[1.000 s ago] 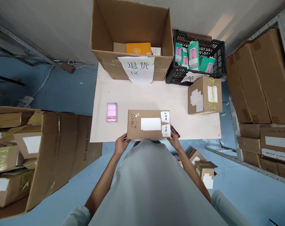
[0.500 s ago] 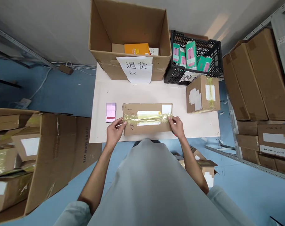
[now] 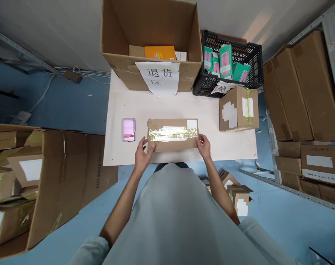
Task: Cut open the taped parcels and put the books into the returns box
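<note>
A long cardboard box [image 3: 173,145] lies in front of me over the white table [image 3: 167,106], with shiny yellowish tape and white labels along its top. My left hand [image 3: 144,154] grips its left end, thumb on the near corner and fingers along the side. At the right end, my right hand [image 3: 203,146] holds the box with its fingers at the edge. To the left of the box lies a phone [image 3: 129,129] with a pink, blurred screen. I cannot tell whether the box is lifted or resting on the table.
At the back stand a large open carton [image 3: 120,73] with a paper sign and a black crate [image 3: 255,70] holding green-and-pink packs. A taped box [image 3: 229,116] sits at the right. A big carton of parcels [image 3: 62,184] is on the left, shelving with boxes [image 3: 320,162] on the right.
The box has shifted slightly away from me and its left end has moved right. My left hand has moved right and its thumb now rests over the box's near corner.
</note>
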{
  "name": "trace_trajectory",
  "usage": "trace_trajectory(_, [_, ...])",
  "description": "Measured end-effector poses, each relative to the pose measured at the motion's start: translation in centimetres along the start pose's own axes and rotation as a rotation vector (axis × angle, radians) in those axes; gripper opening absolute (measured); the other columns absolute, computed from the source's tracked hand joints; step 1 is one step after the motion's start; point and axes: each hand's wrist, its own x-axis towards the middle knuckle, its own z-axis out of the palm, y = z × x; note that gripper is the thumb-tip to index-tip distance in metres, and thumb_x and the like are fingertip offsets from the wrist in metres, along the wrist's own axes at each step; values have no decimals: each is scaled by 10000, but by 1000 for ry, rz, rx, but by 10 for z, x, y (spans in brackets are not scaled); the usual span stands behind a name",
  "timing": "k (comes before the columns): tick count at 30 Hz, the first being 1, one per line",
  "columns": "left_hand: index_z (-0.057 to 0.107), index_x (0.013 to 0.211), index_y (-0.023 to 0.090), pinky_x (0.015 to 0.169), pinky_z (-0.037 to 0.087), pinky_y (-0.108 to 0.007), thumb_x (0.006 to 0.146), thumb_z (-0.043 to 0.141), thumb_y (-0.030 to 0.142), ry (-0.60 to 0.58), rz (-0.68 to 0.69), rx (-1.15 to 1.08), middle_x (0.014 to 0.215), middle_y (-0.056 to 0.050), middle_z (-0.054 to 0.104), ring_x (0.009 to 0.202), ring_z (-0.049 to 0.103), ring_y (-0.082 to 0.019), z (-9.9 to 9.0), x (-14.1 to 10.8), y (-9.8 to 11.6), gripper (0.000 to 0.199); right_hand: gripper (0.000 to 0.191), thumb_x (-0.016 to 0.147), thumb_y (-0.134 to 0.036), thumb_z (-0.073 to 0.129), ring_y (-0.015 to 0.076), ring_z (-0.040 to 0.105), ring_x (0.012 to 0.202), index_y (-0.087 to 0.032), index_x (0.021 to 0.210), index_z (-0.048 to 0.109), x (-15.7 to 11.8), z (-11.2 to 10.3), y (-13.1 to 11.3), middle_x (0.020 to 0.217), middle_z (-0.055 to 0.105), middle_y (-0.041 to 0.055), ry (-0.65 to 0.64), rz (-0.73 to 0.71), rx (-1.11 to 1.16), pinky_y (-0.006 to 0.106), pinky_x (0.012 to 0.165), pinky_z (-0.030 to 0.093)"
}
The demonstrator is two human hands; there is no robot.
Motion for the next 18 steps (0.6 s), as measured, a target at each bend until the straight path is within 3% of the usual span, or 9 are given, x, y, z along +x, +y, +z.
trace_trajectory(4, [521,1626,251,1290,444,-548,1002,703,574,-47,152,113,1632,-163,579,1541,526,-337,5,-18,24,726,751,917,-781,616,310,730,1210,-172,1344,720,5,-15,16,1294,791,185,-2,32,49,464,1079,593])
trace_trajectory(11, [526,1656,324,1343,383,-567,1072,648,505,-205,451,182,1638,-128,553,1642,399,-336,30,-48,78,623,770,911,-784,568,329,702,1238,-123,1257,760,10,-46,31,1308,790,214,158,96,60,477,1085,567])
trace_trajectory(14, [501,1677,369,1343,371,-620,1070,656,498,-232,501,197,1667,-130,502,1670,345,-364,38,-51,85,640,772,877,-787,586,331,705,1216,-132,1248,760,14,-51,33,1301,791,211,167,109,62,489,1079,567])
trace_trajectory(18, [462,1701,372,1335,384,-615,1072,653,490,-222,513,212,1647,-143,488,1674,336,-366,37,-48,77,668,776,870,-768,607,327,716,1182,-126,1279,755,16,-53,32,1272,796,208,144,122,47,497,1066,575])
